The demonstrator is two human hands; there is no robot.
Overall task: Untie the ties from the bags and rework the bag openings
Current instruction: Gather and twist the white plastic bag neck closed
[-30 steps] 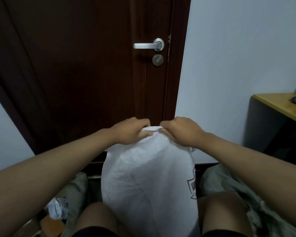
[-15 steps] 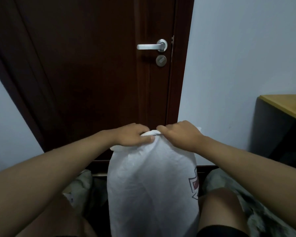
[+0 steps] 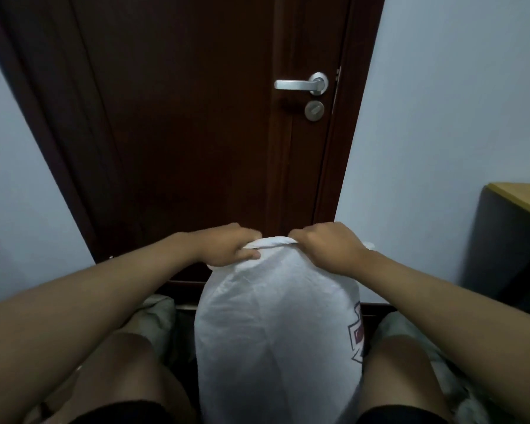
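Both hands work at the top of the bag. The left hand [image 3: 227, 244] curls its fingers over the rolled rim [image 3: 271, 242] with the thumb pressed against the fabric below, gripping it. The right hand [image 3: 329, 246] is closed round the rim's other end, knuckles up; its fingertips are hidden under the fold. Between the two hands a short stretch of rolled white edge shows.

Below the hands the white bag [image 3: 276, 332] stands full and rounded between the person's knees, a dark red printed mark [image 3: 357, 335] on the side under the right wrist. No tie is visible, so the step appears to be reworking the opening, rolling or folding the rim. To do it well, both grips should probably turn evenly so the roll stays level and tight, while the knees keep the bag upright; an uneven pull would likely skew the fold or tip the bag.

Beyond the hands stands a dark door [image 3: 196, 133] with a metal handle [image 3: 302, 84]. Off past the right arm is a desk [image 3: 520, 197].
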